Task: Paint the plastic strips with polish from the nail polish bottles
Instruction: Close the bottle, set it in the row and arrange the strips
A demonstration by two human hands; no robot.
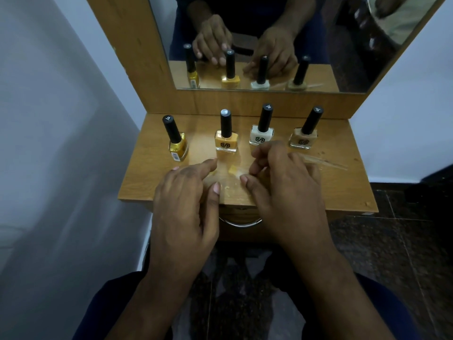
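Fingers first: right hand (286, 190) thumb and forefinger pinched narrow on the end of a clear plastic strip (234, 173), which lies flat on the shelf (343, 192) near its front edge, btwn the two hands. Strip carries a yellow-orange patch at its far end. Left hand (186, 200) holds nothing: forefinger stretched out toward the strip's left end, thumb alongside; contact w/ the strip we cannot tell.

Outward: more clear strips (326, 161) lie just right of the right hand, unpainted as far as we can see. Behind, four capped bottles in a row: gold bottle (177, 143), orange bottle (226, 137), white bottle (261, 132), beige bottle (305, 133). All upright, caps on.

Risks, our judgement: if patch is wet, left forefinger may smear it. Strip sits near the shelf edge, so a slip of the pinch could drop it. Orange bottle is close behind; a knuckle could tip it.
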